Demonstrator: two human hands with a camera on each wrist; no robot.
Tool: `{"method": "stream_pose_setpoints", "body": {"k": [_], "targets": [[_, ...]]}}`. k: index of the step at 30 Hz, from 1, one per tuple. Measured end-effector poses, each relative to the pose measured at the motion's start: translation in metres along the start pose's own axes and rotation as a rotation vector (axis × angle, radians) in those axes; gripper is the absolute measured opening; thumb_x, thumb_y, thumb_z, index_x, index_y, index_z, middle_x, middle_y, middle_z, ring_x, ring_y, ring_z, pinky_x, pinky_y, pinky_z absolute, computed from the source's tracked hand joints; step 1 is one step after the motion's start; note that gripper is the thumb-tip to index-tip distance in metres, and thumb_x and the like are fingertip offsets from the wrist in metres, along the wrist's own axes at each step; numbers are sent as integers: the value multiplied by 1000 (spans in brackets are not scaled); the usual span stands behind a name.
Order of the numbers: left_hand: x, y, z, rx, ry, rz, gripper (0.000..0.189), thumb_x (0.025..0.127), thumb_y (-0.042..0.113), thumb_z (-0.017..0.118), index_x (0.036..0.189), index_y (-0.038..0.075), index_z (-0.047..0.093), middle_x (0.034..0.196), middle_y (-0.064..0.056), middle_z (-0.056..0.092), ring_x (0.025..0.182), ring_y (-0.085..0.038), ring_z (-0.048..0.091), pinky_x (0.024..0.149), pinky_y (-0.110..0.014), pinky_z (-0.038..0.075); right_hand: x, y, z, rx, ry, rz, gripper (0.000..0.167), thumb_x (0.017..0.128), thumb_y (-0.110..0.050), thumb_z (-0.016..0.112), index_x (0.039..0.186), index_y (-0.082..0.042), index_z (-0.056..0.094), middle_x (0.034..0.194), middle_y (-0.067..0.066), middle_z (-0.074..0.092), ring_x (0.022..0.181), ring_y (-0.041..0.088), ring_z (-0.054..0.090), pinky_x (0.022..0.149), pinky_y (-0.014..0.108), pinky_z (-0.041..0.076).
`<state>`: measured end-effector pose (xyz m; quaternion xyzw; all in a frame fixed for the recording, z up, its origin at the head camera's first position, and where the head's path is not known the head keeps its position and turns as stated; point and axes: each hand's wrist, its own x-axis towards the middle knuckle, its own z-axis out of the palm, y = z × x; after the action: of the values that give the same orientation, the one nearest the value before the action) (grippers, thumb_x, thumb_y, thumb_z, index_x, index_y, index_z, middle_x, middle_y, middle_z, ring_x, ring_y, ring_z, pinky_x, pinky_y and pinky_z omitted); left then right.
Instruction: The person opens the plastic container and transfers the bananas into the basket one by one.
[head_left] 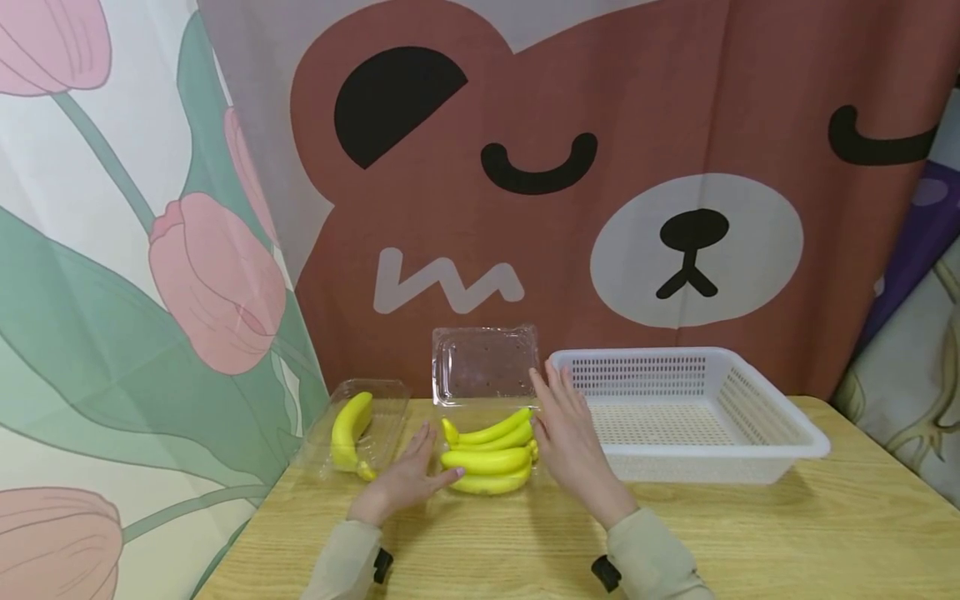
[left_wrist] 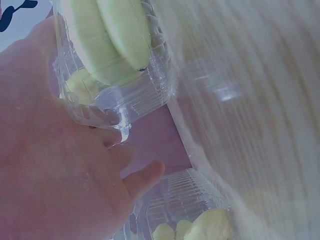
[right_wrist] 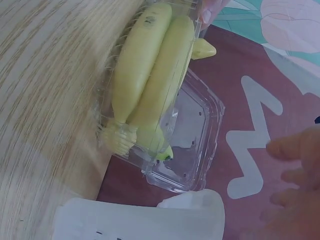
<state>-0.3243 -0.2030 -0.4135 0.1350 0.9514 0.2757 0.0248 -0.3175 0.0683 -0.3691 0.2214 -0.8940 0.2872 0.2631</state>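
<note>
Held left hand (head_left: 402, 483) and right hand (head_left: 573, 442) apart and uncurled, flanking bananas (head_left: 487, 461) in the raised-lid clear container (head_left: 486, 367) on the tabletop (head_left: 480, 546), and judged light, even pressure at both sides best against crushing.

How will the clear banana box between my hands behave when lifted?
The box looks like thin clear plastic, so it would probably flex. Its lid, open behind, might flap. The bananas could shift, with one tip poking past the rim.
</note>
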Motion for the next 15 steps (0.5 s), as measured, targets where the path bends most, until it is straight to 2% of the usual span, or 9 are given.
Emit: {"method": "stream_pose_setpoints", "body": {"k": [8, 15], "targets": [[1, 2, 0, 4, -1, -18, 101, 91, 65, 54, 158, 6, 8, 164, -11, 0, 148, -34, 6, 115, -57, 17, -1, -4, 15, -58, -87, -129, 63, 90, -14, 73, 146, -4, 45, 152, 16, 40, 139, 36, 35, 111, 55, 30], [1, 1, 1, 15, 5, -21, 101, 90, 66, 54, 158, 5, 9, 164, -11, 1, 149, -33, 7, 115, -58, 18, -3, -5, 31, -119, -166, -149, 59, 84, -17, 80, 137, -6, 57, 141, 15, 51, 129, 39, 45, 106, 56, 37]]}}
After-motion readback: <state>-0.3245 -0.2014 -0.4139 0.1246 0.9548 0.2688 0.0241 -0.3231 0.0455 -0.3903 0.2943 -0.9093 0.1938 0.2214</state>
